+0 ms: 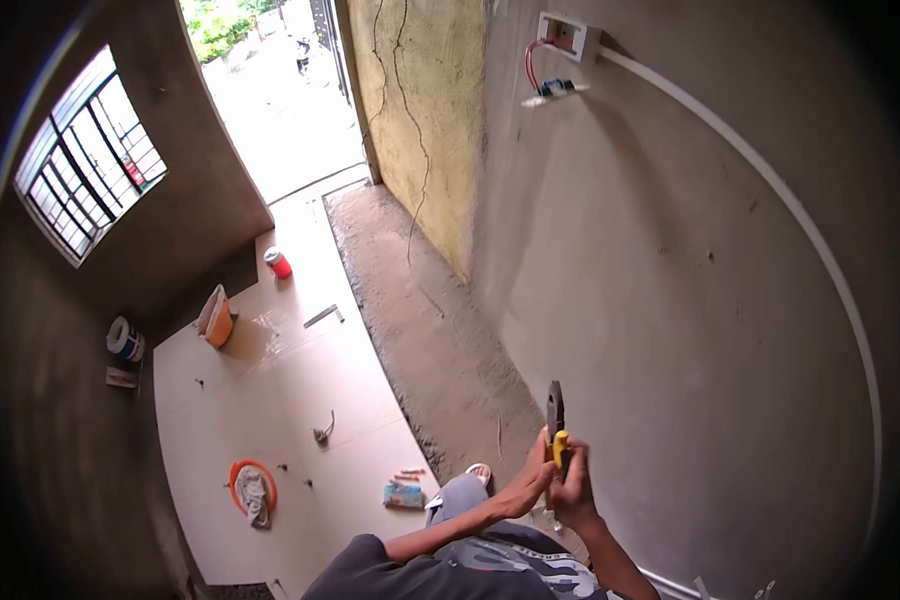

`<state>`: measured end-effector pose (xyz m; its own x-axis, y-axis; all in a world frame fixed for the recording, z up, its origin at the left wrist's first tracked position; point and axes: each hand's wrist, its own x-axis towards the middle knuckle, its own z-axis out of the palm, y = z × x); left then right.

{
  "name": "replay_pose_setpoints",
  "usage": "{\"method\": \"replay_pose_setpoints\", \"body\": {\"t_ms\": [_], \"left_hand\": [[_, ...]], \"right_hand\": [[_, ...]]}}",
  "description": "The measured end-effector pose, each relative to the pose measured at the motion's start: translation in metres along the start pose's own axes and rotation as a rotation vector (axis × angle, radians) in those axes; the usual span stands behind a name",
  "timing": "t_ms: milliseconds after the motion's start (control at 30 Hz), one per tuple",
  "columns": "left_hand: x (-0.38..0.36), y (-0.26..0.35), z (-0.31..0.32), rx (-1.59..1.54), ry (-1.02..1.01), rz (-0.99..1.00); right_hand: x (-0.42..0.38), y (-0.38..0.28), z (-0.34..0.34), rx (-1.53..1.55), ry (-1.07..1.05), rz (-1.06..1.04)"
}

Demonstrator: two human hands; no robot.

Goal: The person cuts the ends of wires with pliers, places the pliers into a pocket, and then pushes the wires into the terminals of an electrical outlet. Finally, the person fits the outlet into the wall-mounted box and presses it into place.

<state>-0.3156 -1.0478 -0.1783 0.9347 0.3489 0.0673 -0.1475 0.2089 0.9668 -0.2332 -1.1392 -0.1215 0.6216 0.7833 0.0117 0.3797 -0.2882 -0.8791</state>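
Observation:
Dark-jawed pliers (556, 403) with yellow on the handles point upward in front of my body, in the lower right of the view. My right hand (572, 492) is closed round the handle from the right. From the left, my left hand (537, 474) is closed against the same handles, its fingers partly hidden. The jaws look nearly closed, and I see nothing between them. Behind the pliers is the grey plastered wall (650, 360).
An open wall box (567, 38) has a switch plate (555, 94) hanging by wires. White conduit (770, 180) curves down the wall. On the tiles (360, 385) lie an orange bucket (215, 318), a red container (278, 264), an orange basin (238, 485) with cloth, and a blue packet (403, 495).

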Motion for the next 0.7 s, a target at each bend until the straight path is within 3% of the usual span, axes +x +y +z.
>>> {"method": "replay_pose_setpoints", "body": {"t_ms": [67, 100, 167, 233, 300, 367, 400, 433, 567, 700], "left_hand": [[0.024, 0.024, -0.025, 0.315, 0.067, 0.123], [0.035, 0.032, -0.038, 0.315, 0.056, 0.125], [0.060, 0.048, -0.066, 0.443, -0.068, 0.186], [0.099, 0.075, -0.097, 0.541, -0.085, 0.318], [0.139, 0.084, -0.115, 0.001, 0.019, 0.201], [0.189, 0.091, -0.138, -0.322, 0.114, 0.263], [0.209, 0.101, -0.144, -0.295, 0.152, 0.284], [0.233, 0.111, -0.151, -0.265, 0.200, 0.307], [0.335, 0.137, -0.176, -0.819, -0.145, 0.152], [0.405, 0.167, -0.172, -1.222, -0.503, -0.153]], "right_hand": [[0.027, -0.010, 0.005, 0.015, -0.072, 0.059], [0.037, -0.016, 0.004, 0.015, -0.061, 0.061], [0.058, -0.032, 0.000, 0.391, -0.026, 0.102], [0.079, -0.030, -0.012, 0.558, -0.040, 0.262], [0.096, -0.026, -0.027, 0.301, -0.010, 0.045], [0.117, -0.018, -0.035, 0.334, 0.014, -0.007], [0.125, -0.012, -0.038, 0.285, 0.020, -0.078], [0.135, -0.021, -0.044, 0.264, 0.019, -0.013], [0.195, -0.041, -0.055, 0.196, 0.110, -0.099], [0.253, -0.063, -0.053, 0.201, 0.294, -0.120]]}}
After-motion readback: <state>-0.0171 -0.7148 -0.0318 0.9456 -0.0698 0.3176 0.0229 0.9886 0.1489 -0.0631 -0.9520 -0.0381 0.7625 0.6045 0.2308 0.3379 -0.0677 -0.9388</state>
